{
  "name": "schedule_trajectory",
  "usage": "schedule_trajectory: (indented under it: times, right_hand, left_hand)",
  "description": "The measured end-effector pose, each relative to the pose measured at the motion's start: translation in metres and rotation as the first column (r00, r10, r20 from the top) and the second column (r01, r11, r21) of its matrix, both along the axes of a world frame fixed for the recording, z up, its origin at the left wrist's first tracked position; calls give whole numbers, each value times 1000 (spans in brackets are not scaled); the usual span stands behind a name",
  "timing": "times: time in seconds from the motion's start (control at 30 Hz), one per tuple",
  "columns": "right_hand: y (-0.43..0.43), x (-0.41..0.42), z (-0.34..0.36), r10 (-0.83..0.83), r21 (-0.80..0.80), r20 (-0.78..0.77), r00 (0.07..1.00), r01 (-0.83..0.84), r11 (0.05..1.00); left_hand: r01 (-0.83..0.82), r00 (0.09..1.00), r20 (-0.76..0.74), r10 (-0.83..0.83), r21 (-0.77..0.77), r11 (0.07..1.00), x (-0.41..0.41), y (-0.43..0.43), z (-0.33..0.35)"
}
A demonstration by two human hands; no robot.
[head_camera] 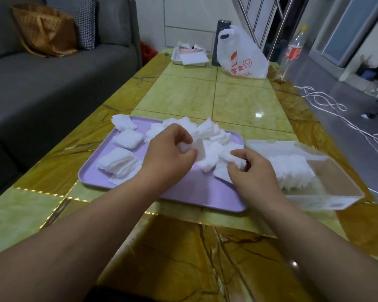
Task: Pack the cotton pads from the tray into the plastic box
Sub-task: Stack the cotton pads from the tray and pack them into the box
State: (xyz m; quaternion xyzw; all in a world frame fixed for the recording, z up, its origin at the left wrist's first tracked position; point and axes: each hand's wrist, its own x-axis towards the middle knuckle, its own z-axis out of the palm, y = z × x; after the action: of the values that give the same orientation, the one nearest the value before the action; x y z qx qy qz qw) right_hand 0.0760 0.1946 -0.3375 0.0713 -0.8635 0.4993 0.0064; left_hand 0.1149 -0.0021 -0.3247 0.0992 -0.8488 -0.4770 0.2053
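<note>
A lilac tray (183, 192) lies on the table with several white cotton pads. Small stacks sit at its left (118, 163), and a loose heap (210, 136) lies at its far middle. My left hand (168, 155) hovers over the heap and grips a few cotton pads. My right hand (253, 171) pinches a small bunch of pads at the tray's right edge. Right of the tray stands the clear plastic box (336, 188), with a row of pads (292, 171) packed in its left half and its lid folded back behind it.
At the table's far end are a white plastic bag (242, 55), a dark flask, a shallow white tray with papers (190, 55) and a plastic bottle (292, 51). A grey sofa (42, 83) runs along the left. White cable (327, 103) lies on the floor to the right.
</note>
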Motion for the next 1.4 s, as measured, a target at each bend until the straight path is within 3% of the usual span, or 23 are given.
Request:
schedule_trajectory:
  times: [0.07,0.13,0.33,0.53,0.87,1.1,1.4]
  right_hand:
    - [1,-2,1,-13,-52,2,1000,13,999]
    - [2,-4,3,-40,-110,0,999,39,993]
    - [1,-6,1,3,-170,54,999,6,985]
    - [1,-4,-1,205,-219,146,968,-170,961]
    - [8,-5,3,373,-244,233,898,-317,916]
    - [-2,2,1,275,-60,107,955,-270,961]
    - [-23,20,-1,214,-116,153,965,-197,973]
  left_hand:
    - [55,997,43,-68,246,968,1,1,1]
    - [118,984,81,-159,373,920,2,3,1]
    - [344,905,63,-421,474,810,3,4,-3]
    - [331,896,238,-375,207,921,7,4,-10]
    - [229,945,209,-250,119,966,3,9,-16]
    - [280,924,285,-255,-52,959,2,7,-13]
    - [330,910,294,-293,-82,941,2,11,-15]
